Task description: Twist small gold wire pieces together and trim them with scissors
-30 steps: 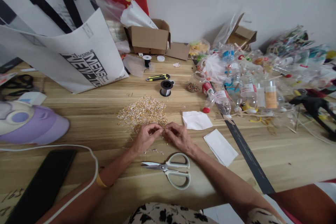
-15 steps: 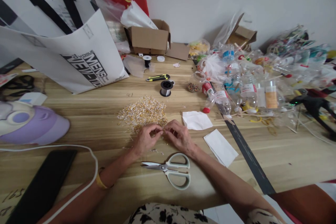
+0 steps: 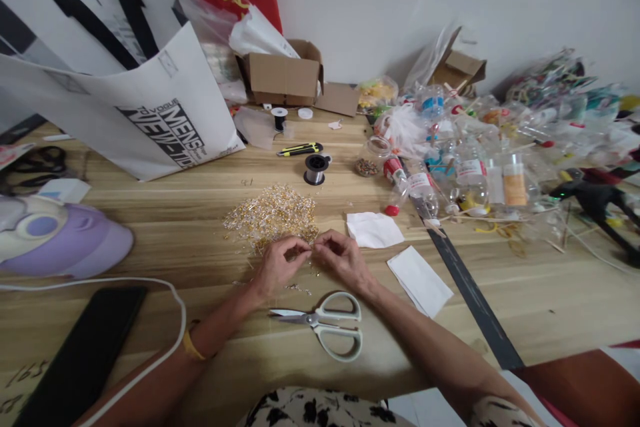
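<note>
My left hand (image 3: 281,263) and my right hand (image 3: 341,257) meet fingertip to fingertip just in front of a heap of gold and silver beads (image 3: 273,213). Both pinch with thumb and forefinger; whatever sits between the tips is too small to name. A few loose beads (image 3: 299,289) lie on the wood below my hands. White-handled scissors (image 3: 320,321) rest between my forearms, blades pointing left. Beyond the heap stands a black spool of silvery wire (image 3: 316,170), with a yellow and black utility knife (image 3: 300,149) behind it.
Folded white papers (image 3: 420,280) lie right of my hands. Clear plastic bottles (image 3: 470,173) and sticks crowd the right side. At left are a large white bag (image 3: 195,113), a purple device (image 3: 75,240), a white cable (image 3: 170,280) and a black phone-like slab (image 3: 85,353). A cardboard box (image 3: 285,77) stands behind.
My right hand's fingers have shifted slightly at the pinch. Both hands otherwise stay in the same place, and the view has moved very slightly.
</note>
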A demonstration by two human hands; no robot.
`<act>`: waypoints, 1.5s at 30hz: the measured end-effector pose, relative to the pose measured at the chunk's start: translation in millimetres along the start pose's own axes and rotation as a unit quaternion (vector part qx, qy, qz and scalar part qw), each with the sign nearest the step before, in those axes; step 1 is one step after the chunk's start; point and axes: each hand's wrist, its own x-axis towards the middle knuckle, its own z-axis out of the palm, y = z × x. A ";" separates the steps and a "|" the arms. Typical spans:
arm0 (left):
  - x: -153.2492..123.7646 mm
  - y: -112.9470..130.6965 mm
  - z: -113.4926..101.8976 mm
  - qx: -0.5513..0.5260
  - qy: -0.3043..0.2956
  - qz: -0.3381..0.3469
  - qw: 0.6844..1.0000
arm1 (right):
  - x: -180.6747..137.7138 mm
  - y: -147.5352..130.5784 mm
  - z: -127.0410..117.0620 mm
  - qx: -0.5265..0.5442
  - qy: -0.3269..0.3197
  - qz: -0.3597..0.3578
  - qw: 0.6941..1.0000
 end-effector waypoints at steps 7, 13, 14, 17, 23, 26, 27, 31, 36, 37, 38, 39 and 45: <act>0.9 7.8 -3.8 -0.069 -0.045 -0.043 0.996 | 0.3 -1.2 0.2 0.031 0.005 0.002 0.999; 4.7 3.1 -6.0 -0.119 -0.053 -0.066 0.989 | 0.0 -2.7 0.6 0.028 -0.009 -0.010 1.000; 5.3 2.0 -6.5 -0.130 -0.057 -0.074 0.987 | -0.1 -3.3 0.7 0.028 -0.011 -0.013 0.999; 6.5 1.7 -8.3 -0.161 -0.060 -0.104 0.980 | 0.1 -4.9 0.2 0.017 -0.016 -0.026 0.999; 6.8 3.2 -8.4 -0.178 -0.055 -0.115 0.976 | -0.4 -6.1 -1.2 -0.065 -0.014 -0.073 0.995; 6.5 1.5 -6.4 -0.178 -0.055 -0.115 0.976 | -1.2 -6.0 -0.8 -0.087 -0.012 -0.070 0.994; 6.4 1.0 -5.9 -0.183 -0.054 -0.118 0.974 | -1.5 -5.8 -0.5 -0.089 -0.010 -0.069 0.994; 6.3 0.1 -5.0 -0.213 -0.052 -0.131 0.967 | -2.5 -4.9 0.5 -0.076 -0.006 -0.061 0.995; 6.0 -0.5 -4.6 -0.205 -0.050 -0.131 0.969 | -2.1 -7.0 0.7 -0.011 -0.020 -0.014 1.000; 6.0 -0.7 -4.5 -0.200 -0.050 -0.127 0.970 | -1.8 -7.7 0.7 0.007 -0.022 -0.004 1.000; 5.9 -1.0 -4.3 -0.194 -0.050 -0.122 0.972 | -1.4 -8.3 0.6 0.025 -0.025 0.006 0.999; 5.9 -1.2 -4.1 -0.187 -0.051 -0.119 0.974 | -1.1 -8.6 0.6 0.041 -0.027 0.015 0.999; 5.5 -3.3 -3.9 -0.162 -0.058 -0.111 0.979 | 1.4 -5.3 -0.5 0.089 -0.022 0.035 0.995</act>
